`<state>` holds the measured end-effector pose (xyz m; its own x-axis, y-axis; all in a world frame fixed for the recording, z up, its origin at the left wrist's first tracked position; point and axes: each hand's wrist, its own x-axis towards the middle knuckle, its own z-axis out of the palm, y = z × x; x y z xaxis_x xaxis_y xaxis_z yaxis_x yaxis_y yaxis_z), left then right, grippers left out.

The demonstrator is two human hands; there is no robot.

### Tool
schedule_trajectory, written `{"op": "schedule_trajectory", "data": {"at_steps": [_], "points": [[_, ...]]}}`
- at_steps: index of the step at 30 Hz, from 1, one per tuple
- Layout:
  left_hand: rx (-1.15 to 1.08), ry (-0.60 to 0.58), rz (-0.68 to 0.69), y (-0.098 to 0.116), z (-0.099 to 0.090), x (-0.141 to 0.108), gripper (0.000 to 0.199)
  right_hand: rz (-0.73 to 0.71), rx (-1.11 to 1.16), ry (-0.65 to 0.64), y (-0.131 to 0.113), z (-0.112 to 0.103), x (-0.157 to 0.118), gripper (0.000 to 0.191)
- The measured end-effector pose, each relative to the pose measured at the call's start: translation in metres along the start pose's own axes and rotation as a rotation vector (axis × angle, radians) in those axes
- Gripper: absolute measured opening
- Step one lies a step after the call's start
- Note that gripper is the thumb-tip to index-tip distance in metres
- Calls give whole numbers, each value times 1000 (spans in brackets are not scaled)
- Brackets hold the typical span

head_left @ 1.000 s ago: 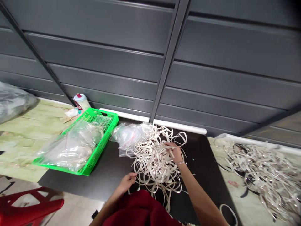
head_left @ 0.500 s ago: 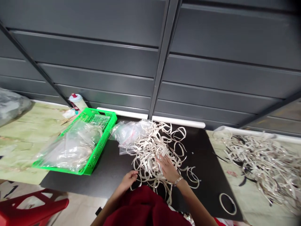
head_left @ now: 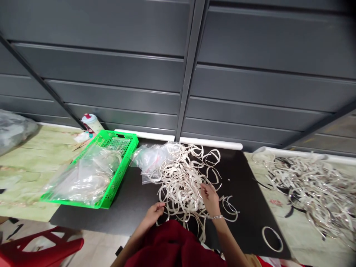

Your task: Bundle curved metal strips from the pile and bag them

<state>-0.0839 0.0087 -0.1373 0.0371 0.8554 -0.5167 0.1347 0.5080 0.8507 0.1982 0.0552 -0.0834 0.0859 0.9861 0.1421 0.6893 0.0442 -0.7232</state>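
A tangled heap of thin, whitish curved bands (head_left: 180, 181), shaped like headbands, covers the middle of the black board. At the right side of this heap, my right hand (head_left: 210, 199) has its fingers curled closed around a band. My left hand (head_left: 155, 213) rests low at the heap's near left edge, thumb and fingers pressed together. Whatever it may hold is too small to make out. A clear plastic bag (head_left: 150, 157) lies against the heap's left side.
To the left, a green basket (head_left: 114, 189) holds filled plastic bags (head_left: 86, 178). Behind it stands a cup (head_left: 94, 124). More bands (head_left: 311, 185) are piled at right, and a single ring-shaped band (head_left: 272, 239) lies near the board's corner. A grey panel wall (head_left: 133, 66) closes off the back.
My right hand has shifted right over the heap, its fingers going from spread out to curled in. My left hand has stayed nearly in place.
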Motion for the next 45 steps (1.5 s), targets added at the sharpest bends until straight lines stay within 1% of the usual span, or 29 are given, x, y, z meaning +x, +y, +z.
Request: {"op": "schedule_trajectory", "data": {"at_steps": [2,6,8,10,13,16,20,23,26,28,29,31,34,35,37,38,39,40,41,43,45], "points": [[23,-2,7,1,1,-1,41,40,-10,-90,-5,9,1,31],[81,-6,22,3,3,-3,37,81,-56,-174,-12,30,9,20],[120,-4,28,4,4,-5,34,106,-64,-223,-13,36,14,16],[165,3,32,5,3,-8,32,124,-62,-263,-15,39,17,14],[240,21,38,9,1,-8,27,141,-47,-286,-18,39,17,14],[318,56,53,18,-5,2,22,147,-8,-292,-21,39,14,13],[403,148,88,38,-12,30,24,108,103,-272,-28,33,8,23],[421,217,136,52,-14,51,26,75,185,-223,-33,18,3,27],[390,239,200,66,-10,63,22,40,270,-157,-39,-2,-4,26],[347,222,242,78,-4,66,15,26,313,-113,-43,-12,-10,25],[320,197,260,84,1,64,14,21,321,-97,-46,-15,-13,26],[259,111,282,95,14,54,26,9,307,-97,-51,-15,-20,26],[168,-69,287,106,33,25,46,-41,255,-194,-62,-3,-33,28],[135,-127,283,108,37,13,48,-69,237,-242,-66,3,-37,28],[9,-245,250,108,43,-9,42,-138,211,-339,-75,16,-44,29],[-65,-265,223,107,43,-18,38,-173,205,-383,-78,21,-46,28],[-145,-266,191,106,42,-24,35,-198,202,-419,-80,26,-47,27],[-224,-239,158,104,39,-29,33,-206,199,-440,-80,30,-47,24],[-297,-187,129,103,35,-31,32,-195,192,-437,-79,32,-46,21],[-439,-83,85,100,23,-32,30,-110,158,-359,-69,33,-42,17],[-567,-17,50,98,11,-31,26,20,94,-240,-52,28,-36,17]]}}
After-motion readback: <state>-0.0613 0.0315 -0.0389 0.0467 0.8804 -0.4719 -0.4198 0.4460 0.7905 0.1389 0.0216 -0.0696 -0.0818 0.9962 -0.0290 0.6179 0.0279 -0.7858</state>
